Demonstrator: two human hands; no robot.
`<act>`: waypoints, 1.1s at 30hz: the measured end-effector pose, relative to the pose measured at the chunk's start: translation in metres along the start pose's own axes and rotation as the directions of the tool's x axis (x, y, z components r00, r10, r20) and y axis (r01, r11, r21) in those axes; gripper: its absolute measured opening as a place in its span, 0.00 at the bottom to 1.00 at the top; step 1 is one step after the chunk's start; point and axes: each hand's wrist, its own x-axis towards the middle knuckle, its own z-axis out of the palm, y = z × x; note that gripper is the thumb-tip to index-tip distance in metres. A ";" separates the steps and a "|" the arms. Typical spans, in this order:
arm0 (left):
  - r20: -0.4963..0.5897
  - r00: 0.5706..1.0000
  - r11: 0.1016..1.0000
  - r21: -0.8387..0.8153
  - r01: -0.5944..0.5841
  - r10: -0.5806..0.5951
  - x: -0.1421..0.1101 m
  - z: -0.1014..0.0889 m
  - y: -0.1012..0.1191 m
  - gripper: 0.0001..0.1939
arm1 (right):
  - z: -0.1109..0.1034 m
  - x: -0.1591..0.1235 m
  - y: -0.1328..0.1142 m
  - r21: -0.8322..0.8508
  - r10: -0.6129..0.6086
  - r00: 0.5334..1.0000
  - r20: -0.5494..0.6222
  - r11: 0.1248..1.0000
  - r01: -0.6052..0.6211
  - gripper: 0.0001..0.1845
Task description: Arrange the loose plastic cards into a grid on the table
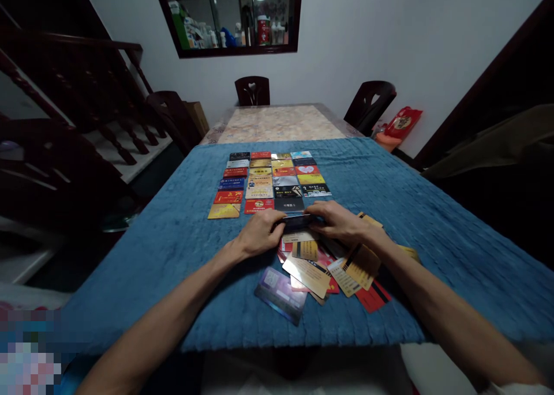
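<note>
Between my two hands a dark plastic card [296,222] is held by its short ends, just above the cloth. My left hand [262,231] pinches its left end, and my right hand [335,219] grips the right end. Below them lies a loose, overlapping pile of cards: a tan card [308,274], a gold card [362,264] and a red card [373,296] among them. A purple card [282,294] rests at the pile's near left. Beyond my hands, cards are laid in rows and columns, including a black card [289,204] and a gold card [224,211] in the nearest row.
A blue cloth [173,233] covers the near part of the table, with a marble-patterned tabletop [277,121] past it. Dark wooden chairs [253,90] stand around the far end. A red bag [403,122] is on the right, and a stair railing [82,83] on the left.
</note>
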 end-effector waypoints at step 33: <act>-0.087 0.996 0.996 -0.093 -0.011 0.002 -0.001 0.004 -0.011 0.23 | 0.002 -0.001 -0.007 0.077 -0.014 0.990 -0.140 0.997 0.025 0.26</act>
